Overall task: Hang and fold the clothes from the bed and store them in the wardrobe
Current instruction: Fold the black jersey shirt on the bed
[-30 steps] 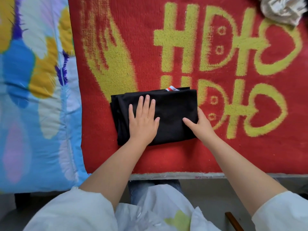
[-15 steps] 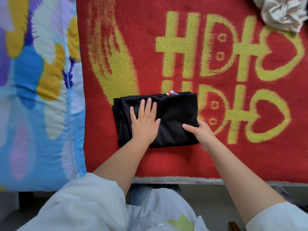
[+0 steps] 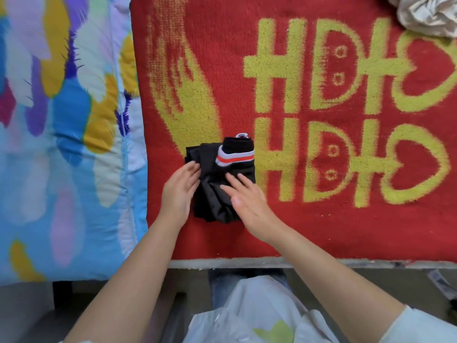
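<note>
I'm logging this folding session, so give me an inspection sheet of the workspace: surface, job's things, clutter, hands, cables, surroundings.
Surface: red blanket with yellow pattern, spread over the bed.
Job's things: black garment folded into a small bundle, white and orange striped band on top.
Clutter: crumpled pale cloth at the far right corner.
Hands: left hand at the bundle's left edge; right hand lies flat on it, fingers straight.
Cables: nothing seen.
Surroundings: colourful feather-print quilt on the left; grey floor below the bed edge.
</note>
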A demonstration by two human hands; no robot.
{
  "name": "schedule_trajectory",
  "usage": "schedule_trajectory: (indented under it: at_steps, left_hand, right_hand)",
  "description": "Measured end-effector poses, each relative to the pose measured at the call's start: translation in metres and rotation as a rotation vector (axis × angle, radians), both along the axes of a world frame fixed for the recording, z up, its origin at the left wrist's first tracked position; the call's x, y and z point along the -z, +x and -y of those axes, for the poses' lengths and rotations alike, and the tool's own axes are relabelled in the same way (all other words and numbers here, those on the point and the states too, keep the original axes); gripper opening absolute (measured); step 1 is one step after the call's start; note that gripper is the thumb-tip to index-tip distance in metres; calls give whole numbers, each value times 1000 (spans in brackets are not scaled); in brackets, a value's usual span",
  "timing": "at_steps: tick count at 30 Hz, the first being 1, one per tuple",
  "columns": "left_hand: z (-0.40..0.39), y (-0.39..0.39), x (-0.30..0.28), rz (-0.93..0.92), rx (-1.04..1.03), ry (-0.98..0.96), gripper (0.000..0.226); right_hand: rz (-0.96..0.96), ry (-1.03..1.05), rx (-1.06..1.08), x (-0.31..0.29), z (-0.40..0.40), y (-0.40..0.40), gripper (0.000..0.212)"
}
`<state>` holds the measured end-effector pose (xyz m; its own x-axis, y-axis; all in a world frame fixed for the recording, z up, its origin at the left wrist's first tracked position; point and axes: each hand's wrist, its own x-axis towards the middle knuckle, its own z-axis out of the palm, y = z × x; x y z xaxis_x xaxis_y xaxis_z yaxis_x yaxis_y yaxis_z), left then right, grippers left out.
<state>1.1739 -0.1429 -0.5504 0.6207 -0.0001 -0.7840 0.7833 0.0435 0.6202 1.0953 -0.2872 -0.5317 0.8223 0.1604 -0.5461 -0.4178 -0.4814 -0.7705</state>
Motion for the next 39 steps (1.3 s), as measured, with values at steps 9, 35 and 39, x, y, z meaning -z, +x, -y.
schedule_trajectory:
  at_steps: [9, 35, 39]
  left_hand:
    - [-35, -22, 16, -198, 28, -1, 47]
    - [-1, -49, 30, -103, 452, 360, 87]
    - [-11, -75, 19, -160, 344, 151, 73]
  right_hand:
    - [105, -419, -466, 34, -38, -6, 66]
    - [-258, -265, 445, 48, 6, 85, 44]
    - [-476, 150, 462, 31, 7, 59, 6]
